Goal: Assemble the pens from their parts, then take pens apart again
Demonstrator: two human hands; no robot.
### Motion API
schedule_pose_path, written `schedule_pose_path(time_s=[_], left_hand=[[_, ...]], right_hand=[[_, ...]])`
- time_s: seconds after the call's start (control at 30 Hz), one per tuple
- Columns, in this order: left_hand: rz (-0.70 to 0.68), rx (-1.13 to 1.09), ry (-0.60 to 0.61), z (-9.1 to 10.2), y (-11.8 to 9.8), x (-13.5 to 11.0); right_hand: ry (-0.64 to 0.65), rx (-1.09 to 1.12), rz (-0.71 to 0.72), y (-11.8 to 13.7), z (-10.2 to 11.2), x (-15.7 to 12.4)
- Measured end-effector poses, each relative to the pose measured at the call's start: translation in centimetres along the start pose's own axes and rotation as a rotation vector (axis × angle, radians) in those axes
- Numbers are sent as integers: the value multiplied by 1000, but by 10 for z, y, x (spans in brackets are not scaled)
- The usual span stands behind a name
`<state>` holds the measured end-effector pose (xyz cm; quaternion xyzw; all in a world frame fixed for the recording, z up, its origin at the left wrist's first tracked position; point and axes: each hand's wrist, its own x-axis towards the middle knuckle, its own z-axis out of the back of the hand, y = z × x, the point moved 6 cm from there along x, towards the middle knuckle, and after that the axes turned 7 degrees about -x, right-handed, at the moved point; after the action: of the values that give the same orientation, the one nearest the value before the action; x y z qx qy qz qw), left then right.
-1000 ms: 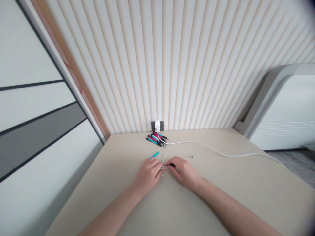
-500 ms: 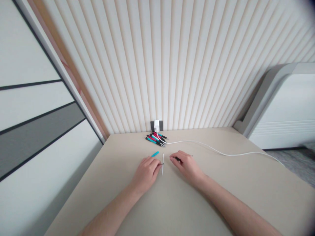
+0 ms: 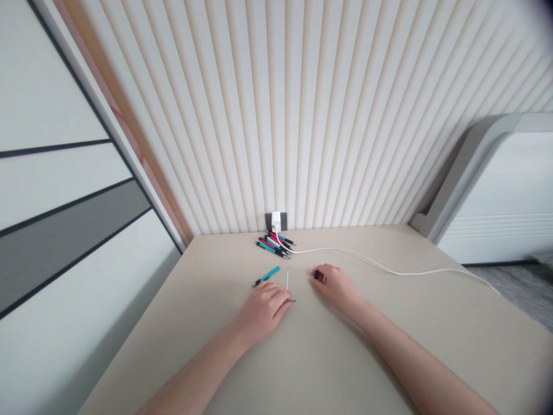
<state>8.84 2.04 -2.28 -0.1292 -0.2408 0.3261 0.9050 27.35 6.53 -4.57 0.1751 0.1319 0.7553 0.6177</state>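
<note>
Head view: on the table (image 3: 207, 346), the left hand (image 3: 261, 311) lies half closed, and one cannot tell if it holds the small dark pen tip (image 3: 292, 300) at its fingers. The right hand (image 3: 336, 286) curls loosely around a small black and red piece (image 3: 318, 275). A thin white stick (image 3: 287, 280) lies between the hands, and a blue pen (image 3: 266, 276) lies just beyond the left hand. Farther, at the table's back edge, a pile of pens (image 3: 272, 245) lies below a white charger (image 3: 276, 222), whose white cable (image 3: 389, 266) runs to the right.

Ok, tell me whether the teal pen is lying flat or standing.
Lying flat: the teal-and-black pen rests along the beige tabletop, just beyond the left hand.
</note>
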Motion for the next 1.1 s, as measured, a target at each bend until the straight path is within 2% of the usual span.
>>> schedule_pose_path(time_s=[0.23,0.47,0.8,0.97,1.1], left_hand=[[-26,-57,35,-2,-3,1],[-43,-74,5,0,-6,1],[-89,-92,42,-5,-6,1],[-84,-82,40,-5,-7,1],[-1,-31,-40,3,-3,2]], right_hand=[[10,-38,-75,-4,-6,-1],[15,-73,-115,-3,-2,-3],[-1,-172,-174,-4,4,-4],[-39,-136,-124,-2,5,-4],[-73,-49,-58,3,4,-5]])
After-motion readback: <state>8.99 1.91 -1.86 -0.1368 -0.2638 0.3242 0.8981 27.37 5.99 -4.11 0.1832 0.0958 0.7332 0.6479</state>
